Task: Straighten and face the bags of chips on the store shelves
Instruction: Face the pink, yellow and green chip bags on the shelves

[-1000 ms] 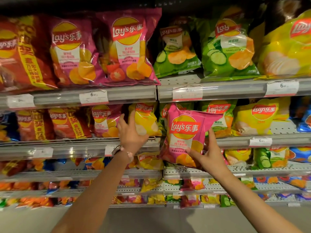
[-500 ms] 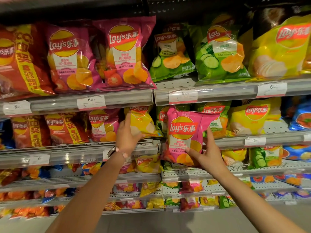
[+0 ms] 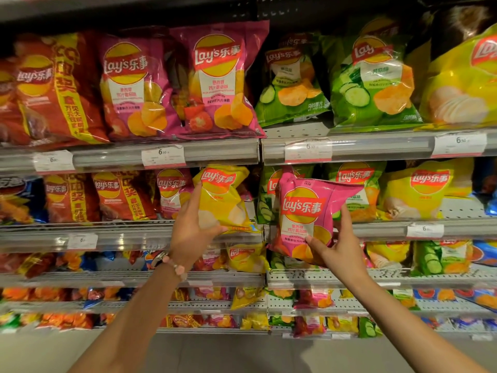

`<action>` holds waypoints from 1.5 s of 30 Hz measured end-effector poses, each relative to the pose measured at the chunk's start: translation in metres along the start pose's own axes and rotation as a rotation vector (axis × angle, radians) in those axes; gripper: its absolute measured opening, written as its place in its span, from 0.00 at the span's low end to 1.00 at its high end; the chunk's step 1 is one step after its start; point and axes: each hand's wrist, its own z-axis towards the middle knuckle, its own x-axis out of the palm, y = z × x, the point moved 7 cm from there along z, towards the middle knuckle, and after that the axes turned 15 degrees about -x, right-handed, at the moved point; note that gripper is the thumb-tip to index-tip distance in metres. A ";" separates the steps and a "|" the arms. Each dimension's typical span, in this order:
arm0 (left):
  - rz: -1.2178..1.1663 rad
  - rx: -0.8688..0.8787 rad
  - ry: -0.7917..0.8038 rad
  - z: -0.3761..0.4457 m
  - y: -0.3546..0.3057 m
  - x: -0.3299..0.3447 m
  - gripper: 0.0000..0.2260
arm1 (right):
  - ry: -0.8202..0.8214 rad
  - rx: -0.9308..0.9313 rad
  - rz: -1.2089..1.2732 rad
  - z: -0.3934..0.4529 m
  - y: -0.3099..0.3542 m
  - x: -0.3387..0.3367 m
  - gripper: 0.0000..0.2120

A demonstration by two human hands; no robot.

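My left hand (image 3: 191, 224) grips a small yellow chip bag (image 3: 224, 195) by its lower left corner at the second shelf (image 3: 121, 232); the bag leans forward with its bottom past the shelf lip. My right hand (image 3: 340, 246) holds a pink chip bag (image 3: 306, 211) in front of the same shelf, thumb on its front, fingers behind its right edge. The pink bag covers part of a green cucumber bag (image 3: 265, 200) behind it.
The top shelf (image 3: 215, 152) carries large red, pink, green and yellow bags. More red and pink bags (image 3: 172, 189) stand left of the yellow one; green and yellow bags (image 3: 414, 192) stand to the right. Lower shelves (image 3: 376, 278) hold several small mixed bags.
My left hand closed round the yellow bag and drew it forward off the shelf edge. My right hand kept the pink bag, shifting it slightly. The view moved closer and lower.
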 end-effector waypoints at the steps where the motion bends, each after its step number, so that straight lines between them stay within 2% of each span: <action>1: -0.010 -0.012 0.010 -0.002 0.002 -0.002 0.48 | 0.002 0.000 -0.009 0.001 0.001 0.000 0.49; 6: -0.041 0.014 0.006 -0.021 0.008 -0.015 0.49 | 0.025 -0.057 0.021 -0.002 0.010 0.008 0.47; 12: -0.044 0.074 0.023 -0.047 0.014 -0.028 0.48 | 0.163 -0.091 0.104 0.000 0.030 0.039 0.49; 15: -0.187 0.065 0.043 -0.058 0.016 -0.037 0.42 | 0.210 -0.112 0.124 0.013 0.038 0.060 0.50; 17: -0.238 0.059 0.000 -0.063 0.018 -0.047 0.38 | 0.218 -0.099 0.139 0.025 0.043 0.074 0.50; 19: -0.258 0.017 -0.045 -0.067 0.025 -0.056 0.39 | 0.216 -0.078 0.181 0.038 0.045 0.088 0.47; 22: -0.262 -0.019 -0.120 -0.075 0.040 -0.070 0.43 | 0.195 -0.058 0.177 0.056 0.050 0.108 0.37; 25: -0.238 -0.041 -0.196 -0.084 0.055 -0.080 0.40 | 0.151 -0.102 0.132 0.073 0.060 0.120 0.27; 27: -0.199 -0.058 -0.209 -0.086 0.062 -0.084 0.40 | 0.115 -0.125 0.108 0.084 0.064 0.128 0.23; 29: -0.105 -0.097 -0.235 -0.085 0.072 -0.087 0.44 | 0.118 -0.121 0.069 0.091 0.063 0.136 0.22; 33: -0.044 -0.093 -0.271 -0.085 0.077 -0.092 0.45 | 0.173 -0.106 0.034 0.101 0.055 0.153 0.23; 42: -0.201 -0.045 -0.184 -0.088 0.066 -0.076 0.43 | 0.328 0.003 0.068 0.110 0.040 0.169 0.26; 45: -0.040 -0.089 -0.237 -0.081 0.067 -0.072 0.47 | 0.381 0.034 0.078 0.107 0.039 0.170 0.31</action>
